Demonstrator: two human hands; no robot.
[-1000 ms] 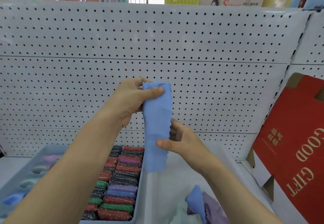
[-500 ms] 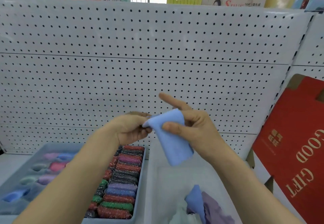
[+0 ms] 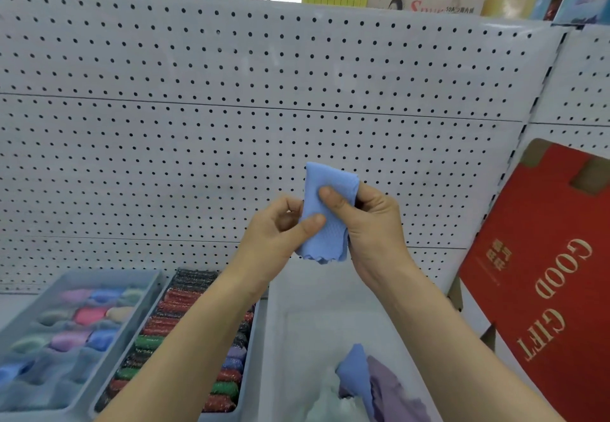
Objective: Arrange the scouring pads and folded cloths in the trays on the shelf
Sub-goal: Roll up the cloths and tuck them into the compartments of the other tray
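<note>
Meanwhile both hands (image 3: 330, 226) pinch a folded blue cloth (image 3: 325, 220) above trays (image 3: 280, 322), red box (image 3: 541, 283) beside.

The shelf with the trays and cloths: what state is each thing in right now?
Blue cloth: folded small, held up in the air by both hands.
Left hand: thumb pinching the cloth's left side.
Right hand: thumb pressing the cloth's front.
Scouring pad tray: packed with rows.
Left tray: filled with pastel pieces.
Right tray: mostly bare, loose blue and purple cloths at its near end.
Red gift box: leaning, flap open.
</note>
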